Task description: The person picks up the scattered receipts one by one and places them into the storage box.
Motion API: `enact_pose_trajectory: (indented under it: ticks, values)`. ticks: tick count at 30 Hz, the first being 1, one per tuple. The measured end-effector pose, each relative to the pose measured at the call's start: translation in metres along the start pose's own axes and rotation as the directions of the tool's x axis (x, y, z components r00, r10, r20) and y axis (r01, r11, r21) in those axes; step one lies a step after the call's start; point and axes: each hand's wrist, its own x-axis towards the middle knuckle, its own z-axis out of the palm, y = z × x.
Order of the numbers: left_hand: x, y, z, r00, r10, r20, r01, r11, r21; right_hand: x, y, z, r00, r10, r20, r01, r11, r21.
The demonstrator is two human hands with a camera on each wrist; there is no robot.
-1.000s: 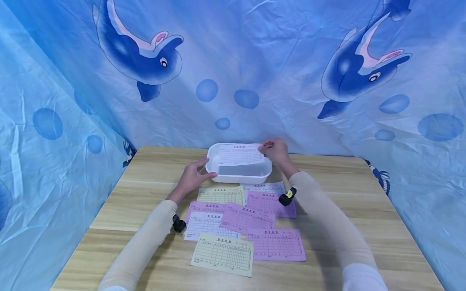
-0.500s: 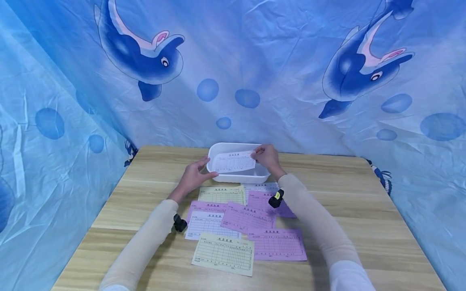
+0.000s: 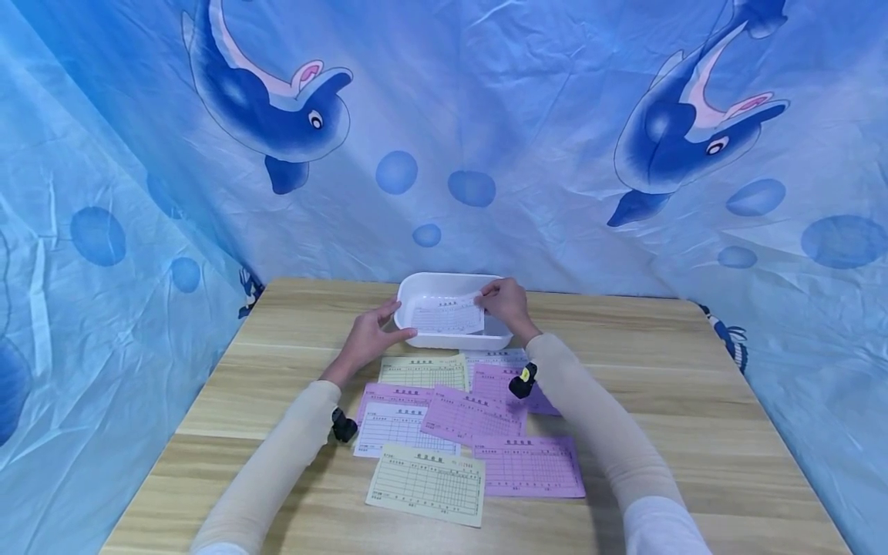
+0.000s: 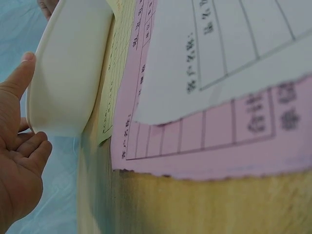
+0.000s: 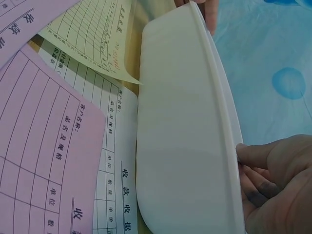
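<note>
Head view: white slip (image 3: 444, 317) sits inside the mouth of the white box (image 3: 458, 341), mid-frame. Its long axis runs roughly left-right, right end a touch higher in frame, same general run as the box. From the right hand (image 3: 509, 303) it extends left and slightly down in frame; that hand is the nearer one and pinches the slip at its upper right corner, finger gap narrow. Can't tell if the slip's low edge touches the box floor. Left hand (image 3: 369, 334) holds the box's left end, thumb at the front corner, fingers at the left rim, spread well apart from the thumb. Yellow slip (image 3: 425, 484) and pink slip (image 3: 530, 468) lie lower centre, among other loose ones.

Left wrist view: box at upper left. Left hand at left edge, one digit against the box wall, other fingers curled at its lower corner. White slip in the box not visible.

Right wrist view: box wall fills centre. Right hand at lower right, thumb tip just by the rim, fingers bent; pinch itself hidden here.
</note>
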Motion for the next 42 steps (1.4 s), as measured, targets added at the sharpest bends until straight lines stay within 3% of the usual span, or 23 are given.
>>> enact_pose_trajectory:
  ticks: [7, 17, 29, 42]
  values:
    - [-0.001, 0.002, 0.001, 1.000, -0.005, 0.000, 0.005, 1.000, -0.003, 0.002, 0.006, -0.011, 0.999, -0.044, -0.004, 0.044, 0.999, 0.019]
    - [-0.001, 0.001, 0.001, 1.000, 0.017, 0.001, -0.017, 1.000, 0.011, -0.014, -0.003, -0.055, 0.990, -0.143, 0.013, 0.143, 0.990, 0.010]
    - [0.002, -0.002, -0.001, 1.000, 0.002, 0.009, -0.002, 1.000, 0.006, -0.063, -0.005, -0.101, 0.966, -0.257, -0.014, 0.257, 0.966, 0.016]
    - [0.002, 0.000, -0.002, 1.000, -0.012, 0.016, 0.012, 1.000, -0.008, -0.131, 0.019, -0.113, 0.968, -0.253, 0.003, 0.253, 0.967, -0.010]
